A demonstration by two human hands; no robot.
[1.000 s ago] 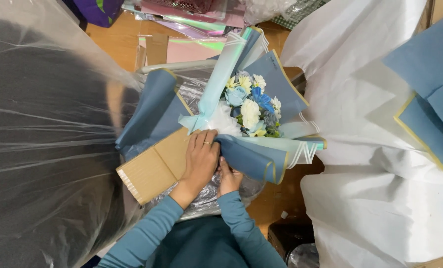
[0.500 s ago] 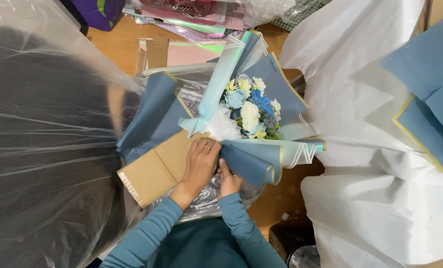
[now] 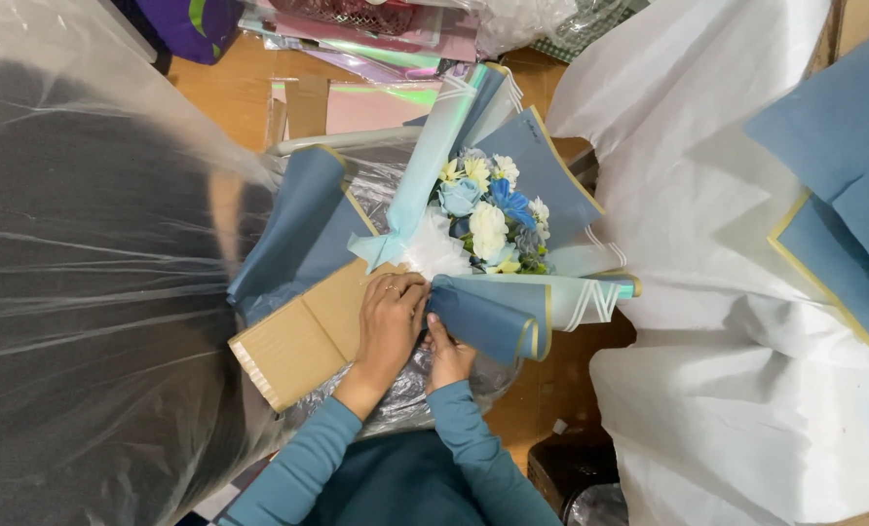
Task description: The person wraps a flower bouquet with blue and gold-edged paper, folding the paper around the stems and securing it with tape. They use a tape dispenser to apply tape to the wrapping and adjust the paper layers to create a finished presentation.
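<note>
A bouquet of blue, white and pale yellow flowers [image 3: 485, 212] stands in front of me, wrapped in dark blue paper with gold edging [image 3: 544, 175] and pale mint paper [image 3: 433, 161]. My left hand [image 3: 389, 317] presses flat against the bouquet's base, where a folded blue sheet [image 3: 488, 321] meets a piece of brown cardboard [image 3: 298, 341]. A ring shows on one finger. My right hand [image 3: 447, 356] grips the wrap from below, under the folded blue sheet. Both arms wear teal sleeves.
Clear plastic sheeting [image 3: 84, 292] covers the left side. White tissue paper [image 3: 727, 370] fills the right, with loose blue sheets [image 3: 839, 166] on it. Pink and iridescent wrapping papers [image 3: 376, 58] lie on the wooden table [image 3: 225, 88] behind. A dark bin [image 3: 576, 472] sits lower right.
My left hand has shifted slightly up and right along the wrap at the bouquet's base. The bouquet and my right hand stay almost where they were.
</note>
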